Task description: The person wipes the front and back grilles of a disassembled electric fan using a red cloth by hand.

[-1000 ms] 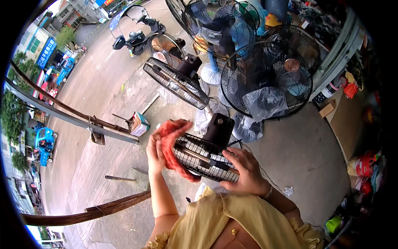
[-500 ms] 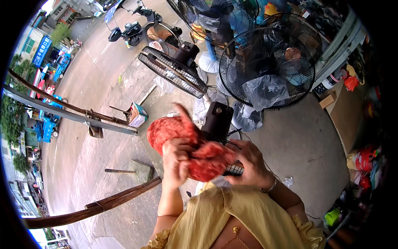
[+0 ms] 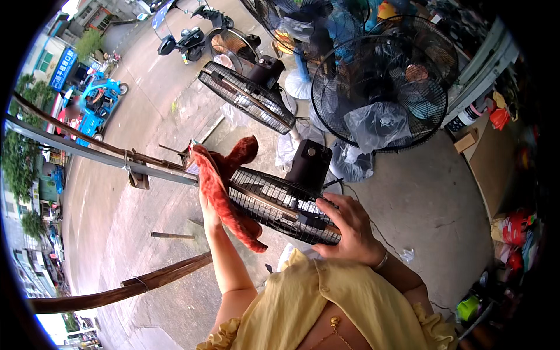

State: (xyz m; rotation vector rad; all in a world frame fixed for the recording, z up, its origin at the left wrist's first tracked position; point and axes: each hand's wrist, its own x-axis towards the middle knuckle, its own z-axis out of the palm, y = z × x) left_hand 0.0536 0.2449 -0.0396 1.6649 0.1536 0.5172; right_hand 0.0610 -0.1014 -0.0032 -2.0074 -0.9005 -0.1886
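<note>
In front of my chest stands a fan with a black wire cage (image 3: 274, 204) and a dark motor housing (image 3: 310, 163). My right hand (image 3: 353, 230) grips the cage's right edge, thumb on the near side and fingers over the back. A fuzzy red cloth (image 3: 217, 192) hangs against the cage's left edge, one end flopping up and over toward the far side. My left hand (image 3: 208, 209) holds it from the left; the cloth covers most of its fingers.
Beyond it stand a second tilted fan (image 3: 248, 96) and a large round fan (image 3: 379, 93) with a plastic bag on its cage. A wooden pole (image 3: 125, 294) and a metal rail (image 3: 105, 160) cross the left. Boxes and goods line the right; a scooter (image 3: 184, 44) stands far off.
My left hand has swung the red cloth from in front of the cage out to its left edge, uncovering the cage. The bunched cloth now hangs loose. My right hand stays put.
</note>
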